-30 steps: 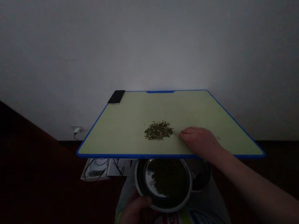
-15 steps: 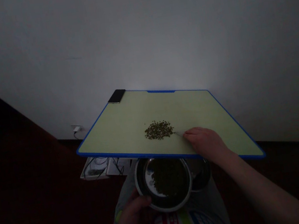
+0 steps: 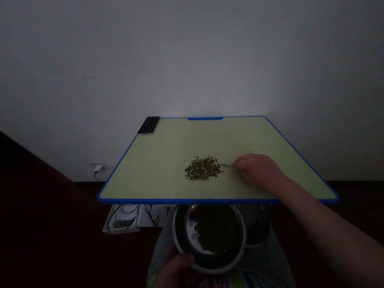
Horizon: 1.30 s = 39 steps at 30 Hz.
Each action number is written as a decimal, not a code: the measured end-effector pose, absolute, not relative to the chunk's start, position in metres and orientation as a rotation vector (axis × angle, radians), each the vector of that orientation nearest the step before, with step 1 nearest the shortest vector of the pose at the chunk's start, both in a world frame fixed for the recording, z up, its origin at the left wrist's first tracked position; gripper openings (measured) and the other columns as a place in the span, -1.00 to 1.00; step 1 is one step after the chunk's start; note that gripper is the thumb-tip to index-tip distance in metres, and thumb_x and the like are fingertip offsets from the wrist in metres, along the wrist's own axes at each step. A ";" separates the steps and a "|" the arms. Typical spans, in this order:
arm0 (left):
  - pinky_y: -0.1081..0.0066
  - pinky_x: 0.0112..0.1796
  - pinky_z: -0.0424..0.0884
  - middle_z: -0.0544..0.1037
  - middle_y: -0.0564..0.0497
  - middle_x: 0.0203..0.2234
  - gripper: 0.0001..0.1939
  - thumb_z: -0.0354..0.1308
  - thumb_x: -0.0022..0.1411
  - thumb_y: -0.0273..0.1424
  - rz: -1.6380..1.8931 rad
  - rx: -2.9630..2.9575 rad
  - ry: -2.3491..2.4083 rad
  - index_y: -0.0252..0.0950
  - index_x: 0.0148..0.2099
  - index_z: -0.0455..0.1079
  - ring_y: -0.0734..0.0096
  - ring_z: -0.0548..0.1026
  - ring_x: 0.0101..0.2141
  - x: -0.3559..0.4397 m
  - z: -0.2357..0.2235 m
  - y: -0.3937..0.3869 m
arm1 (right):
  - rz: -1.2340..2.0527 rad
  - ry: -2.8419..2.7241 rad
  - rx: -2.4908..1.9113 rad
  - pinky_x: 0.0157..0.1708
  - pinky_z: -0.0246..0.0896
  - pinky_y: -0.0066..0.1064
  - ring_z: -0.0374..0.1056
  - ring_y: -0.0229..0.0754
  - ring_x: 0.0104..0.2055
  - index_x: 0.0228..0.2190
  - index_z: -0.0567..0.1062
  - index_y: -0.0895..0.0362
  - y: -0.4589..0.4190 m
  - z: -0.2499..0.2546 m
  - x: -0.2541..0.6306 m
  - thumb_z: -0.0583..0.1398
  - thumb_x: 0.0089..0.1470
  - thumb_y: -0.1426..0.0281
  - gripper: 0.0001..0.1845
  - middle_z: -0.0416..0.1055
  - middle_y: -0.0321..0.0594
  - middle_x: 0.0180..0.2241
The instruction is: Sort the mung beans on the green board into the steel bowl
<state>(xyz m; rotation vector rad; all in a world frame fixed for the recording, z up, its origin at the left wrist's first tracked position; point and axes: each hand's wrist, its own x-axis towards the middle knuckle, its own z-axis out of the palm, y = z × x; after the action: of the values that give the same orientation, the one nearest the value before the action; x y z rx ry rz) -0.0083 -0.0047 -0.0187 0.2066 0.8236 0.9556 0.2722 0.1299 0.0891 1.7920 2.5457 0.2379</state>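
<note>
Right hand (image 3: 259,170) is pinching a thin tool (image 3: 227,165) between thumb and fingers, its tip reaching the edge of small dark pieces (image 3: 202,169) lying scattered mid-bench (image 3: 244,133); the length is probably sparing the fingertips. Left hand (image 3: 173,274) is gripping a metal bowl (image 3: 220,270), thumb over rim, likely steadying it beneath the bench's near edge; its fingers are mostly hidden. Phone (image 3: 149,125) is lying at the far left corner, well apart.

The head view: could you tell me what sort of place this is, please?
Probably a room at home: a small blue-edged table against a plain wall, a phone on it, and a plugged-in charger.
</note>
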 end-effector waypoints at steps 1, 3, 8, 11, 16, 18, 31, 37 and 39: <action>0.10 0.01 0.47 0.71 -0.09 -0.22 -0.22 0.21 -0.08 -0.62 0.956 0.209 0.821 -0.20 0.25 0.31 0.01 0.58 -0.04 -0.008 -0.018 -0.005 | 0.232 2.545 1.783 -0.14 0.34 -0.34 0.47 -0.08 -0.04 -0.12 0.60 0.06 0.130 0.090 0.272 0.06 0.15 0.51 -0.62 0.57 -0.17 -0.07; 0.10 0.02 0.47 0.71 -0.07 -0.22 -0.23 0.20 -0.08 -0.62 0.963 0.211 0.799 -0.18 0.24 0.32 0.02 0.58 -0.03 -0.007 -0.018 -0.005 | 0.225 2.542 1.764 -0.13 0.33 -0.34 0.46 -0.08 -0.04 -0.12 0.60 0.06 0.128 0.091 0.271 0.07 0.15 0.51 -0.63 0.57 -0.16 -0.07; 0.07 0.01 0.47 0.70 -0.09 -0.21 -0.24 0.20 -0.09 -0.62 0.966 0.202 0.768 -0.17 0.22 0.34 -0.02 0.57 -0.03 -0.005 -0.016 -0.004 | 0.213 2.550 1.745 -0.12 0.33 -0.36 0.47 -0.09 -0.04 -0.12 0.60 0.06 0.122 0.092 0.272 0.07 0.16 0.51 -0.63 0.57 -0.15 -0.07; 0.08 0.01 0.47 0.70 -0.10 -0.19 -0.23 0.21 -0.11 -0.61 0.961 0.194 0.777 -0.18 0.22 0.34 -0.03 0.57 -0.03 -0.004 -0.014 -0.003 | 0.221 2.580 1.723 -0.10 0.33 -0.36 0.47 -0.10 -0.04 -0.13 0.60 0.06 0.119 0.091 0.272 0.07 0.15 0.52 -0.63 0.58 -0.16 -0.07; 0.07 0.00 0.48 0.69 -0.11 -0.18 -0.22 0.24 -0.13 -0.60 0.958 0.207 0.802 -0.19 0.22 0.35 -0.04 0.58 -0.05 -0.005 -0.011 -0.002 | 0.239 2.591 1.713 -0.11 0.34 -0.36 0.47 -0.10 -0.04 -0.12 0.60 0.08 0.120 0.089 0.266 0.08 0.15 0.52 -0.63 0.58 -0.15 -0.08; 0.07 -0.01 0.48 0.70 -0.11 -0.18 -0.21 0.24 -0.12 -0.60 0.950 0.203 0.821 -0.19 0.23 0.33 -0.03 0.59 -0.06 -0.005 -0.012 -0.003 | 0.262 2.577 1.729 -0.11 0.34 -0.35 0.47 -0.10 -0.04 -0.12 0.60 0.08 0.121 0.088 0.264 0.08 0.15 0.52 -0.64 0.57 -0.14 -0.07; 0.19 -0.03 0.49 0.68 -0.10 -0.10 -0.15 0.21 -0.05 -0.61 0.961 0.202 0.793 -0.11 0.31 0.22 0.06 0.61 -0.09 -0.006 -0.014 -0.005 | 0.274 2.513 1.812 -0.12 0.34 -0.38 0.46 -0.12 -0.04 -0.10 0.60 0.05 0.128 0.087 0.267 0.07 0.13 0.52 -0.60 0.57 -0.16 -0.05; 0.12 -0.02 0.49 0.68 -0.12 -0.12 -0.17 0.22 -0.08 -0.62 0.970 0.182 0.791 -0.15 0.28 0.27 0.00 0.59 -0.07 -0.007 -0.018 -0.004 | 0.246 2.516 1.835 -0.13 0.34 -0.34 0.46 -0.08 -0.04 -0.12 0.61 0.06 0.130 0.088 0.272 0.05 0.16 0.50 -0.61 0.57 -0.15 -0.07; 0.10 -0.01 0.48 0.68 -0.13 -0.13 -0.21 0.20 -0.06 -0.62 0.966 0.186 0.783 -0.19 0.27 0.29 -0.01 0.59 -0.05 -0.007 -0.018 -0.004 | 0.236 2.523 1.836 -0.13 0.33 -0.35 0.47 -0.09 -0.04 -0.12 0.61 0.06 0.131 0.089 0.272 0.04 0.16 0.50 -0.61 0.58 -0.15 -0.08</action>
<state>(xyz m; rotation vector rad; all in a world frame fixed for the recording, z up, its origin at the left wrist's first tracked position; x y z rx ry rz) -0.0070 -0.0039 -0.0183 0.1864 0.7830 0.9655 0.2717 0.1309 0.0890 1.8361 2.5231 0.2363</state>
